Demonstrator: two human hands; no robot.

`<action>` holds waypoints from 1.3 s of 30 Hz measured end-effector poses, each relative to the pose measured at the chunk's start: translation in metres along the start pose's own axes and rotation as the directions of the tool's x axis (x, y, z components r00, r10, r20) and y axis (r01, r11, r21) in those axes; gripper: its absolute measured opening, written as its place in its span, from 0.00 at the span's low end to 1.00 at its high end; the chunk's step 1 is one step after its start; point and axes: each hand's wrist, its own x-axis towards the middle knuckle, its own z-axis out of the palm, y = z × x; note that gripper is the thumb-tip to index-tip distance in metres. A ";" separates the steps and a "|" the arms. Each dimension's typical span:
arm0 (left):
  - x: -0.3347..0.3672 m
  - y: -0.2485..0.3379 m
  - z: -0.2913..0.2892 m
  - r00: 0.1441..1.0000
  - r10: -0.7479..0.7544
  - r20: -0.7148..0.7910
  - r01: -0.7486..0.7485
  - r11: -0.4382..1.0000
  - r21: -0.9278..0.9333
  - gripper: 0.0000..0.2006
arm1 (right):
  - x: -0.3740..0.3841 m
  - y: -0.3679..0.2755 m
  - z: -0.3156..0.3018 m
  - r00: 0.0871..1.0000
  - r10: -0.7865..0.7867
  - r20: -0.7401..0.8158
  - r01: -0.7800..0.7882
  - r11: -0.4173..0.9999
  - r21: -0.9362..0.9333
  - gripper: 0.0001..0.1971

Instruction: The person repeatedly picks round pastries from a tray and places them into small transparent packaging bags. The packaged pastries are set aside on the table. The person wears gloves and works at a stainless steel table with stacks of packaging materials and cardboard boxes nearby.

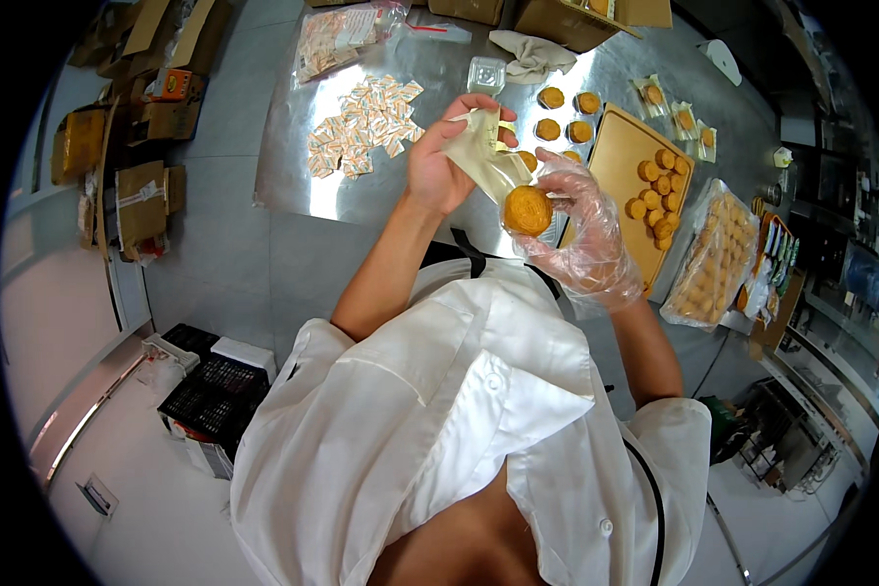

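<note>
L hand (442,161) pinches bag (483,156), gloved R hand (592,232) pinches pastry (527,210); 3 bagged pastries (685,120) nr tabletop's (435,73) R edge; tray (612,142) pastries (663,184) unbagged.

White glare streaks the metal table (371,200), while fisheye edges curve into black.

Glossy metal desk (285,176), crinkled clear plastic
Between the left hand (439,166) and right hand (578,217): a smooth, translucent plastic-film pouch (488,161) and a matt, rough-topped round cake (528,211). A shiny, wrinkled plastic glove (610,278) covers the right. Rightward, a smooth tan tray (620,146); beyond the hands, soft matt cloth (534,59) and a matt cardboard box (565,24).
</note>
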 end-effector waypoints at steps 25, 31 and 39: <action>-0.010 0.000 0.019 0.880 -0.001 -0.474 -0.079 0.986 -0.150 0.22 | 0.008 0.015 0.012 0.954 -0.292 -0.063 0.198 0.776 -0.600 0.34; -0.015 -0.001 0.040 0.952 0.298 0.068 -0.302 0.952 0.046 0.35 | 0.007 0.010 0.017 0.959 0.241 -0.146 -0.215 0.961 0.176 0.37; -0.007 -0.001 0.050 0.927 0.229 -0.297 -0.243 0.970 -0.011 0.15 | 0.012 0.001 0.025 0.986 -0.018 -0.164 -0.026 0.965 -0.262 0.39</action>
